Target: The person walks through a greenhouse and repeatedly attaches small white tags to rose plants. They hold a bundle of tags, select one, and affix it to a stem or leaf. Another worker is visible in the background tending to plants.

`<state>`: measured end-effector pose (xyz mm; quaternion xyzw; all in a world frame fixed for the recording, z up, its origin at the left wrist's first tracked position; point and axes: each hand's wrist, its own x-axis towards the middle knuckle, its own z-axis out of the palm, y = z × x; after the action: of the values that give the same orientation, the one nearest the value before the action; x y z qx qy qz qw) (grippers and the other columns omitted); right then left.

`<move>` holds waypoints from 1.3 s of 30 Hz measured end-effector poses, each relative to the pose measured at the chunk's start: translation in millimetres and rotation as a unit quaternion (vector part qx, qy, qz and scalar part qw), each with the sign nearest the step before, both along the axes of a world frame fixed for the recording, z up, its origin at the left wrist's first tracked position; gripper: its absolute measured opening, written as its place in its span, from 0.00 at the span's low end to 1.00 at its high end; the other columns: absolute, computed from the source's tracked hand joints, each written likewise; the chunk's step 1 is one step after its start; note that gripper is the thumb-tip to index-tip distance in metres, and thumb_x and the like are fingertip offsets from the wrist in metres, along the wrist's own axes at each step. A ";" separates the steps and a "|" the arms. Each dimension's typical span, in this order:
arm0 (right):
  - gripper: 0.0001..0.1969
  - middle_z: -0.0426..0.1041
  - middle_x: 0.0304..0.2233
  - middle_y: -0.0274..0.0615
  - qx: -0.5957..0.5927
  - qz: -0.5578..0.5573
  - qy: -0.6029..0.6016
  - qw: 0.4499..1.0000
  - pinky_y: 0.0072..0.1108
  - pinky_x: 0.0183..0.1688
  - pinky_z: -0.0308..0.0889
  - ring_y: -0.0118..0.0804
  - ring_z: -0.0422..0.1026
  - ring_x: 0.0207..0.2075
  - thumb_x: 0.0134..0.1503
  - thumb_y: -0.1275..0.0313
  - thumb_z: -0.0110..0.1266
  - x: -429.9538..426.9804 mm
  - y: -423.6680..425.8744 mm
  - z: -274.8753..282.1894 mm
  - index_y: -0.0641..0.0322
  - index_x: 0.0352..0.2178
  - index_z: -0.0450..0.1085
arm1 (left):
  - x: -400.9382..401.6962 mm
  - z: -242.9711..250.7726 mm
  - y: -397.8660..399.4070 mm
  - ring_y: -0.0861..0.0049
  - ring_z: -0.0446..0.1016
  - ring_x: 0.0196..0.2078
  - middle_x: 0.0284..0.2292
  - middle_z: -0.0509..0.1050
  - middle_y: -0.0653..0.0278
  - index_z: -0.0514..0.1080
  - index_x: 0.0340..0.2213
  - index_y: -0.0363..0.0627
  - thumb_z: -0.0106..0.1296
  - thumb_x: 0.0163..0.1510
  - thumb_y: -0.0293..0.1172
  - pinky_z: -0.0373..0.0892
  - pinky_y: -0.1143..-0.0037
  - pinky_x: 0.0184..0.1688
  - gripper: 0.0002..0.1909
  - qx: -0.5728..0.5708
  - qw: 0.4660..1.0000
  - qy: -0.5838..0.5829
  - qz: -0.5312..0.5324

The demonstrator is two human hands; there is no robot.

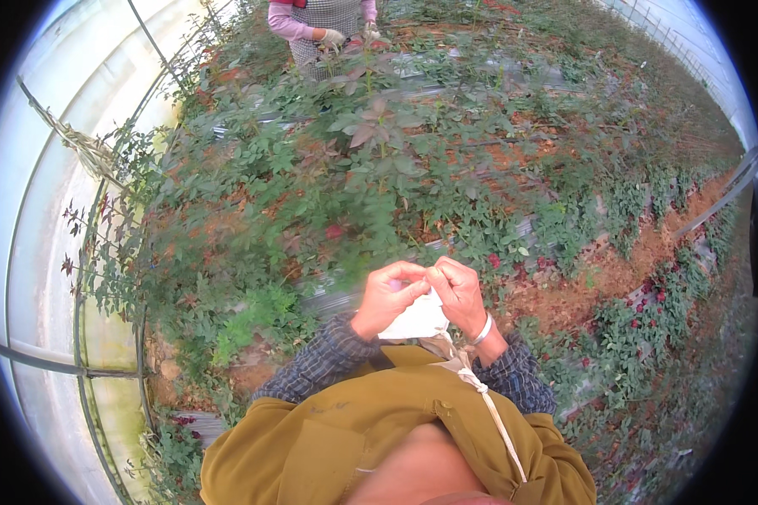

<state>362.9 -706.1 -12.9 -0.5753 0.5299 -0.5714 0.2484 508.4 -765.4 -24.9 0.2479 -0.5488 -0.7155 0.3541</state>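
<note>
In front of my chest my left hand point(388, 300) and my right hand point(460, 291) meet at the fingertips. Thumbs and forefingers of both are bent into a pinch, and whatever lies between the tips is too small or hidden to tell. Directly below and behind the fingers is a white bag or cloth point(414, 320); I cannot tell if the fingers grip its upper edge. A knotted pale cord point(494, 416) runs from beside it over my olive jacket point(379, 394). Dark checked sleeves cover both forearms, and a white bracelet point(483, 329) circles my right wrist.
Leafy rose plants point(379, 170) fill the ground ahead, some with red blooms point(333, 231). Bare reddish soil point(575, 297) runs along the right. A framed plastic greenhouse wall point(44, 271) stands left. Beyond the plants is a person in a checked apron point(322, 38), wearing pale gloves.
</note>
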 end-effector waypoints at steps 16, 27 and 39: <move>0.13 0.66 0.20 0.33 0.076 -0.080 -0.161 0.981 0.14 0.14 0.55 0.18 0.62 0.15 0.56 0.70 0.54 19.8 -73.2 6.6 0.68 0.20 0.70 | -5.4 -15.2 -82.2 0.90 0.58 0.15 0.29 0.70 0.64 0.63 0.26 0.43 0.52 0.56 0.29 0.53 0.87 0.13 0.09 0.136 0.968 0.210 -0.026; 0.06 0.67 0.22 0.32 0.070 -0.017 -0.253 0.965 0.11 0.14 0.58 0.18 0.63 0.15 0.56 0.74 0.53 25.6 -82.7 7.1 0.65 0.28 0.66 | -0.9 -22.4 -106.3 0.92 0.59 0.15 0.26 0.72 0.67 0.66 0.34 0.43 0.56 0.51 0.24 0.52 0.88 0.14 0.10 0.155 0.974 0.160 -0.043; 0.08 0.68 0.20 0.33 0.141 0.017 -0.351 0.926 0.12 0.13 0.59 0.20 0.63 0.15 0.57 0.69 0.52 9.2 -128.7 19.5 0.62 0.29 0.63 | 10.7 17.7 -181.4 0.94 0.54 0.12 0.20 0.68 0.73 0.71 0.31 0.41 0.56 0.52 0.30 0.48 0.87 0.11 0.07 0.224 0.948 -0.040 -0.222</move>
<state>372.1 -834.9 6.6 -0.3062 0.4740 -0.6519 0.5065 519.1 -946.8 -7.2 0.2216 -0.4295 -0.8698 0.0995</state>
